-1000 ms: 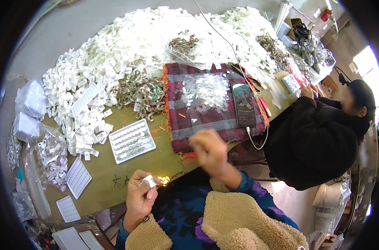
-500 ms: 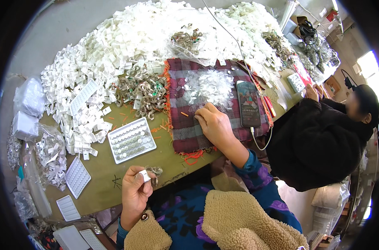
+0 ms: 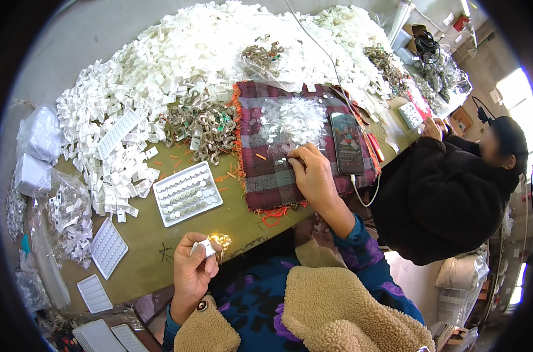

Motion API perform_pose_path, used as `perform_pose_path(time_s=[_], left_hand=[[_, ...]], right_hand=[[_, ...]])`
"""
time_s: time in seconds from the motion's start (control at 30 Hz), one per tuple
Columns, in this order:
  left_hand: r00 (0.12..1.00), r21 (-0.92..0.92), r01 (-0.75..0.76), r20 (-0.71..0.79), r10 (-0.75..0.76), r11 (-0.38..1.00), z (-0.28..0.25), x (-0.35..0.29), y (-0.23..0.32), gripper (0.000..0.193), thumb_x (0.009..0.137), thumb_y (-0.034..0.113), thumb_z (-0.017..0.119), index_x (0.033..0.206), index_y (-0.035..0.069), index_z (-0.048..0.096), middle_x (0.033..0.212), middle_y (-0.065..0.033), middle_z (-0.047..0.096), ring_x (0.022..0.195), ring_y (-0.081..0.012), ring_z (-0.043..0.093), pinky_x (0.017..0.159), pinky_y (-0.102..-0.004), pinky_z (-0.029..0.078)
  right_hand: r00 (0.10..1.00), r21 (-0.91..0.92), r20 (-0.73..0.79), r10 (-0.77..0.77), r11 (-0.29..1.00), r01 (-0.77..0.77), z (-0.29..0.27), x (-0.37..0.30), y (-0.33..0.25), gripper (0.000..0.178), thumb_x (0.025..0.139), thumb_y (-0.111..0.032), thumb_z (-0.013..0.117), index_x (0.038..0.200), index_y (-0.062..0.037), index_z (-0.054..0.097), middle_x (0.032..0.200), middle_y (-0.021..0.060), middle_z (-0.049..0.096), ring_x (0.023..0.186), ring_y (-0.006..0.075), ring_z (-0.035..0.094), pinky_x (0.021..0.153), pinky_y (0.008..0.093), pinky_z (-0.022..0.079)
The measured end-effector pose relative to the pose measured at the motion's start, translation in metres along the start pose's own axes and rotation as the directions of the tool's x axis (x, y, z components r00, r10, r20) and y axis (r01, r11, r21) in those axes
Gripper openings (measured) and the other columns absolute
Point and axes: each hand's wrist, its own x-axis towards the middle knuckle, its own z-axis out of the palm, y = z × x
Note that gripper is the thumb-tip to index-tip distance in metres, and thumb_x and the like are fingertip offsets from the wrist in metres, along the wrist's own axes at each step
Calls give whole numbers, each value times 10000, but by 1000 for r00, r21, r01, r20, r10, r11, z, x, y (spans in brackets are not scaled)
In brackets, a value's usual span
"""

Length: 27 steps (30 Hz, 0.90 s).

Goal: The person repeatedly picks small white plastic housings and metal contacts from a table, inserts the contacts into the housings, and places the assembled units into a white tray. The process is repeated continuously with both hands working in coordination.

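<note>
Between thumb and fingers of my left hand (image 3: 191,274) is a small white plastic case (image 3: 204,247). A bundled wire light string (image 3: 221,240) hangs at the case, glowing warm yellow. My right hand (image 3: 314,176) is over the plaid cloth (image 3: 257,189), at the near edge of a heap of small clear plastic pieces (image 3: 293,120). Its thumb and forefinger are pinched together; whether a piece is between them is too small to tell. Left of the cloth lies a white tray of button cells (image 3: 187,193).
White plastic cases (image 3: 111,88) form a large heap along the back. Coiled light strings (image 3: 205,126) lie beside the cloth. A phone (image 3: 347,144) with a cable rests on it. Empty trays (image 3: 109,249) and plastic bags (image 3: 41,135) are at left. A person in black (image 3: 442,199) works at right.
The light string at my left hand was unlit and now glows. My right hand has shifted slightly right, still pinched near the clear pieces.
</note>
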Motion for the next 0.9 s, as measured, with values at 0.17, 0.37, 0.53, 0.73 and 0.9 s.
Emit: perform_pose_path(time_s=[0.17,0.37,0.53,0.73,0.9], left_hand=[[1000,-5,-20,4,20,1000,1,0,-1,188,958,131,608,1102,29,543,947,-202,682,542,-89,548,450,-239,445],[999,21,-22,-23,22,1000,2,3,-2,190,960,139,607,1101,29,546,946,-197,684,544,-84,538,452,-236,432],[999,50,-37,-36,39,998,5,4,-2,186,962,137,602,1101,29,542,949,-193,681,556,-82,538,470,-233,435],[1000,22,-27,-11,28,999,11,1,-1,231,975,127,572,1162,-6,546,1006,-187,667,668,-107,581,558,-247,487],[999,-85,18,-30,-21,996,11,-9,-5,250,974,72,551,1198,-37,573,999,-165,661,735,-155,623,652,-288,550]], right_hand=[[995,22,93,31,999,-33,-4,4,-3,113,824,-14,655,932,14,670,896,166,589,820,358,607,745,398,488],[993,-6,88,-85,996,86,1,-5,8,109,809,-37,679,913,-4,674,896,147,588,768,362,610,694,413,502],[979,-101,53,-195,975,200,12,-4,19,109,819,-29,666,911,-10,612,895,150,575,708,368,598,634,434,498],[990,252,89,109,959,-128,-2,-11,-20,74,864,42,595,906,-4,555,847,131,563,660,252,583,616,340,489],[913,618,320,-253,786,1,16,-50,-95,72,860,67,594,900,8,584,928,124,617,764,170,625,666,269,492]])
